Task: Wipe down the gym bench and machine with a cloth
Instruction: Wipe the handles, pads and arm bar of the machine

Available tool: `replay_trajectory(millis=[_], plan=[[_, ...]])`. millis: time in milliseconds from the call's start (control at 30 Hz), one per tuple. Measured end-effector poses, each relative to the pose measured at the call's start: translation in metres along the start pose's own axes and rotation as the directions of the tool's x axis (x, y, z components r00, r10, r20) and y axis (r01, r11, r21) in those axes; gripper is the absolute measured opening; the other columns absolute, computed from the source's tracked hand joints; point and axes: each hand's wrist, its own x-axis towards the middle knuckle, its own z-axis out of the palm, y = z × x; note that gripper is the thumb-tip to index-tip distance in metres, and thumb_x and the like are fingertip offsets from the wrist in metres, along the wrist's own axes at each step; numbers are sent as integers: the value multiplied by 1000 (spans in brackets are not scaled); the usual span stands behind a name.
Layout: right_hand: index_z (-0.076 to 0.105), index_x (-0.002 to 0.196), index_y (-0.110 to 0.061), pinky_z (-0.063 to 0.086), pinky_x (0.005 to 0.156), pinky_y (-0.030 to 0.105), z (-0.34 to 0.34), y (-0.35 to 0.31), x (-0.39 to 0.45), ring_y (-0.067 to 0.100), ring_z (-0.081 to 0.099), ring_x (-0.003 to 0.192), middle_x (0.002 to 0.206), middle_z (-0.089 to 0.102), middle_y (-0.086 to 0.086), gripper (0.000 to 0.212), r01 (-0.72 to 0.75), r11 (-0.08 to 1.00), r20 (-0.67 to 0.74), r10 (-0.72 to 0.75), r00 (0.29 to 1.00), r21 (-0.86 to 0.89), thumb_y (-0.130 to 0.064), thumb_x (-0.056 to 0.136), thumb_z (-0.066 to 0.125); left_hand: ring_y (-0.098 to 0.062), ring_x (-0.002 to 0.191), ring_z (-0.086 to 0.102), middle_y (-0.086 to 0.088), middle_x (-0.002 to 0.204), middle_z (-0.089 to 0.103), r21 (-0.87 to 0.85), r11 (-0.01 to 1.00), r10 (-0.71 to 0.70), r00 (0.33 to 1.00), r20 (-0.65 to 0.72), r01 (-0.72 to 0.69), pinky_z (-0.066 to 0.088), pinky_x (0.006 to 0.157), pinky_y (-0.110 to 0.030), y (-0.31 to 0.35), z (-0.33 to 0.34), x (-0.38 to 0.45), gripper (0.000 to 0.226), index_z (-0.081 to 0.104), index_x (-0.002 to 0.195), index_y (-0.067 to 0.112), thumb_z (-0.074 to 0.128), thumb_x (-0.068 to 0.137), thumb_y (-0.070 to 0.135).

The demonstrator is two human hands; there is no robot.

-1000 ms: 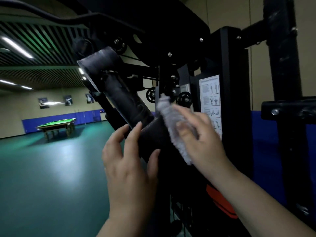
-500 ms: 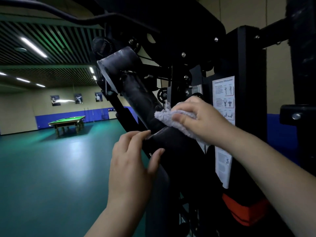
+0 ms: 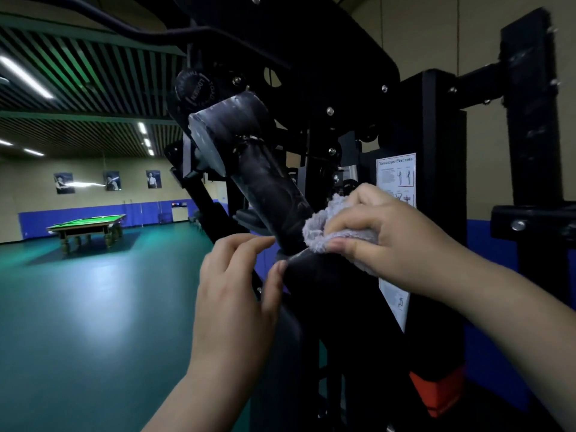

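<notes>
A black padded roller arm [image 3: 265,185] of the gym machine [image 3: 430,126] slants from upper left down to the lower middle. My right hand [image 3: 383,241] is closed around a fluffy grey cloth [image 3: 321,227] and presses it against the arm's right side, about halfway down. My left hand [image 3: 237,291] rests on the arm just below and left of the cloth, thumb and fingertips touching the padding, fingers slightly spread. The arm's capped upper end [image 3: 207,141] shows worn, scuffed covering.
A white instruction label [image 3: 397,173] sits on the black upright behind my right hand. An orange part [image 3: 436,391] shows low on the frame. A snooker table [image 3: 88,226] stands far off on the green floor at the left. Black frame posts [image 3: 530,120] stand at the right.
My right hand has turned the cloth from hanging down the arm to bunched over its side. My left hand stays on the arm. The view has shifted closer.
</notes>
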Motion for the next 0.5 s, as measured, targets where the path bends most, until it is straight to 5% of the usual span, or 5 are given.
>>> replay_trajectory(millis=[167, 333, 500], plan=[[65, 110, -38, 42, 84, 17, 22, -28, -12, -4, 48, 97, 100, 40, -20, 24, 4, 998, -198, 8, 980, 64, -43, 92, 49, -4, 100, 58, 15, 111, 59, -357, 933, -22, 998, 53, 40, 47, 84, -21, 15, -6, -4, 37, 59, 119, 28, 41, 91, 43], [34, 147, -25, 32, 103, 10, 65, -57, -25, -7, 42, 121, 131, 39, -15, 51, -2, 943, -103, 38, 994, 332, -15, 98, 46, 16, 115, 47, 27, 123, 55, -558, 803, -172, 978, 117, 208, 34, 91, -3, 28, -8, -11, 47, 45, 136, 39, 42, 89, 38], [28, 145, -36, 34, 111, 27, 83, -61, -25, -7, 39, 131, 145, 43, -15, 63, -31, 878, -41, 58, 997, 478, -16, 89, 49, 3, 124, 47, 21, 134, 52, -701, 660, -263, 957, 121, 270, 39, 107, -36, 17, -11, -6, 44, 52, 129, 45, 54, 91, 22]])
